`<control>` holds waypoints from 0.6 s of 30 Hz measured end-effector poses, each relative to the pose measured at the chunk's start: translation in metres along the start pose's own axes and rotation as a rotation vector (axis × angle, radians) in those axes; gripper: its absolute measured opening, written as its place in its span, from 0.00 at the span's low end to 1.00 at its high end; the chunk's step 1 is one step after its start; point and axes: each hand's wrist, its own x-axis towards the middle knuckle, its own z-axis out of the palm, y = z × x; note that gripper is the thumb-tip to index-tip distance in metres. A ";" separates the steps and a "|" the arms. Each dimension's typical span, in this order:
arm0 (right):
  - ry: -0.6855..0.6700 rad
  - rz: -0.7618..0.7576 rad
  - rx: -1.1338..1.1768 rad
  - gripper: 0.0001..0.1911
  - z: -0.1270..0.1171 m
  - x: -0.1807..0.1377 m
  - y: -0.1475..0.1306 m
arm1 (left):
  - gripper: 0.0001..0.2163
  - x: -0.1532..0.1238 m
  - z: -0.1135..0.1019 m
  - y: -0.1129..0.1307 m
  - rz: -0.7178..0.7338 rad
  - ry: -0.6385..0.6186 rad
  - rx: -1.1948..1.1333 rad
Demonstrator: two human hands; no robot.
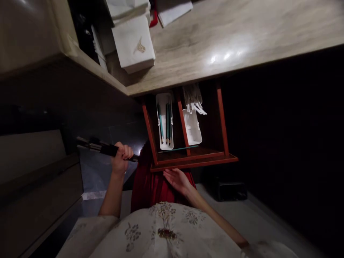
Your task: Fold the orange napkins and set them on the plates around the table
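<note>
My left hand (123, 156) is closed around a bundle of long dark sticks (100, 147) with some lighter, silvery parts; their exact kind is hard to make out in the dim light. At the front of the pulled-out wooden drawer (193, 164), my right hand (177, 180) has its fingers stretched out, close under or touching the front panel. Inside the drawer's left compartment, a long white tray (164, 145) holds several teal and black pencil-like sticks (168, 123). A thin teal stick (178, 148) lies across the drawer near its front.
In the drawer's other compartment are a white bin (192, 132) and a bunch of white utensil-like pieces (194, 98). A stone-patterned counter (228, 39) overhangs the drawer, bearing a white box (134, 44) and papers (174, 10). A black container (232, 191) stands low at right.
</note>
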 end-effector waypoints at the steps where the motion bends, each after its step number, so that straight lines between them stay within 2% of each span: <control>1: 0.027 -0.005 0.012 0.07 -0.004 -0.002 0.001 | 0.23 -0.003 -0.006 0.006 -0.018 0.052 0.018; 4: 0.078 -0.042 0.010 0.03 0.003 -0.007 -0.003 | 0.21 -0.011 -0.012 0.022 -0.020 0.188 0.024; 7: 0.107 -0.026 -0.014 0.02 0.027 -0.009 -0.013 | 0.19 -0.016 -0.003 0.036 0.012 0.243 0.001; 14: 0.041 0.035 -0.137 0.04 0.092 -0.017 -0.053 | 0.18 -0.017 0.038 0.049 -0.082 0.230 -0.038; 18: -0.018 -0.036 -0.189 0.04 0.132 -0.029 -0.076 | 0.18 -0.020 0.045 0.059 -0.076 0.256 -0.040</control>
